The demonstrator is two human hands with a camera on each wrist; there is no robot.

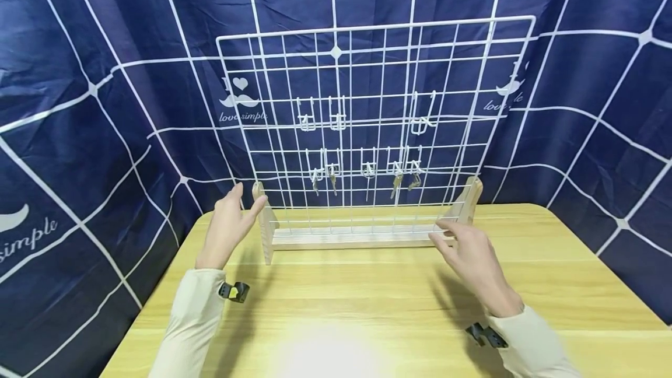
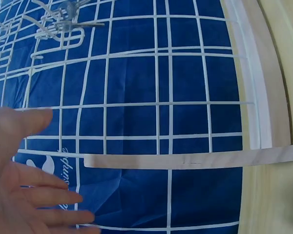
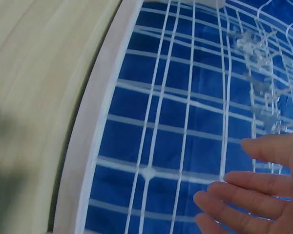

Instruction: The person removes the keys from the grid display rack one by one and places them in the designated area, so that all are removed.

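A white wire grid rack (image 1: 375,28) stands upright in a wooden base (image 1: 357,240) on the table. Several keys (image 1: 396,184) hang from its lower row of white hooks, while the upper hooks (image 1: 422,125) carry nothing. My left hand (image 1: 224,227) is beside the left wooden upright (image 1: 265,227), fingers extended; the left wrist view also shows this hand (image 2: 39,197) holding nothing. Near the right end of the base is my right hand (image 1: 475,258). In the right wrist view its fingers (image 3: 254,184) are relaxed, and the hand holds nothing.
The light wood table (image 1: 315,290) has a bright glare at its front edge. Dark blue cloth (image 1: 157,98) with white lines hangs behind the rack and along both sides. A small dark device (image 1: 234,291) sits at each wrist.
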